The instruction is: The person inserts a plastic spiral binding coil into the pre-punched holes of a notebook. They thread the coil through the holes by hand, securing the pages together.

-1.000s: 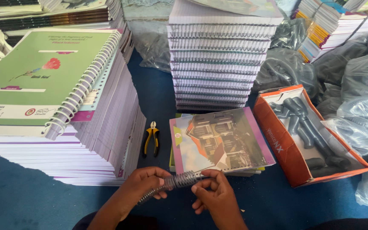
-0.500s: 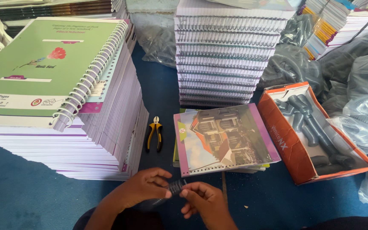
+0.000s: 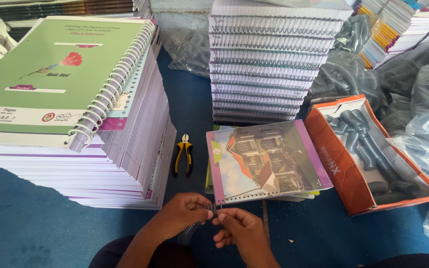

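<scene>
Both hands pinch a dark spiral binding coil [image 3: 209, 211], the left hand [image 3: 182, 214] and right hand [image 3: 239, 231] each in a narrow fingertip grip at the near corner of the punched notebook [image 3: 266, 161], where a slip could skew the coil past the edge holes or nudge the loose cover out of line.

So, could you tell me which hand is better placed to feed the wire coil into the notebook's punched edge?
Probably the right hand: it sits just below the notebook's punched corner, pinching the coil.
</scene>
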